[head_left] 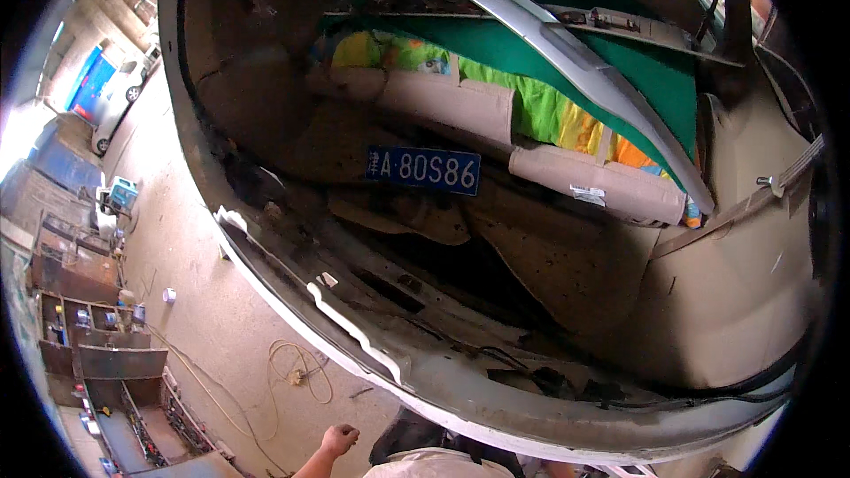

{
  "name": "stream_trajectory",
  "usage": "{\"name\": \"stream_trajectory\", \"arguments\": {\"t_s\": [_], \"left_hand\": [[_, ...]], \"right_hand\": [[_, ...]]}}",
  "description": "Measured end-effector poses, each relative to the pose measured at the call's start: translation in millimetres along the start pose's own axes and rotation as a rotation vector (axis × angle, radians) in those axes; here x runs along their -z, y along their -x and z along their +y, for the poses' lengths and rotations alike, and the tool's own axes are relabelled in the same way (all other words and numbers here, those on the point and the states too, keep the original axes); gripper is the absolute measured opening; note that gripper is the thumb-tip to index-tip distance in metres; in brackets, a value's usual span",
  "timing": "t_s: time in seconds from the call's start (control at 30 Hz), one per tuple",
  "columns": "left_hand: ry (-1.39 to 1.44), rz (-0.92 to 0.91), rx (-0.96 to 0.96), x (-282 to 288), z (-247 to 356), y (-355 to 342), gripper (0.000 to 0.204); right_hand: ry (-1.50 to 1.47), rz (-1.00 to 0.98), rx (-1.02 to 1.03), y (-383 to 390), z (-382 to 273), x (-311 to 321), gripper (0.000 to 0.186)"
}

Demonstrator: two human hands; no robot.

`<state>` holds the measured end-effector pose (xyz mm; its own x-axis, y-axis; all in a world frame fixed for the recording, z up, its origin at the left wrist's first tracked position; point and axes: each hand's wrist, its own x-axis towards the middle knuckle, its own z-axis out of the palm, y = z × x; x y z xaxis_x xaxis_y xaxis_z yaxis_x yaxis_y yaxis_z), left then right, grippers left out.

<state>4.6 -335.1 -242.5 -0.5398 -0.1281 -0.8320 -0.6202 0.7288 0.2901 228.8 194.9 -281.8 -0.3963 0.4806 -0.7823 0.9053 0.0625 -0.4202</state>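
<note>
Head view looked into an open car trunk (531, 301) with its lining stripped. Your left hand (339, 438) hung at the bottom edge, fingers curled together on nothing, just below the trunk's sill (354, 332) and above the concrete floor (221, 319). Your right hand was out of view. A blue plate (423, 169) leaned against the rear seatback (443, 102) (well apart from your hand). A yellow cord (297, 372) lay coiled on the floor nearby.
</note>
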Motion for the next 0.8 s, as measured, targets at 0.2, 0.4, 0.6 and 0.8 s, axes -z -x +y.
{"name": "stream_trajectory", "arguments": {"t_s": [0.2,0.4,0.6,0.8], "left_hand": [[0.013,-0.024,-0.020,-20,18,5,0.032],[0.003,-0.012,-0.069,-31,17,7,0.033],[0.094,0.010,-0.004,-49,-19,13,0.033],[0.016,-0.003,0.018,-68,-66,6,0.036]], "right_hand": [[0.088,0.050,0.201,-37,12,12,0.027],[0.048,0.070,0.439,-82,26,-19,0.022],[0.126,-0.041,0.098,-44,-40,-4,0.034],[0.043,-0.074,0.193,-56,21,-18,0.023]]}}
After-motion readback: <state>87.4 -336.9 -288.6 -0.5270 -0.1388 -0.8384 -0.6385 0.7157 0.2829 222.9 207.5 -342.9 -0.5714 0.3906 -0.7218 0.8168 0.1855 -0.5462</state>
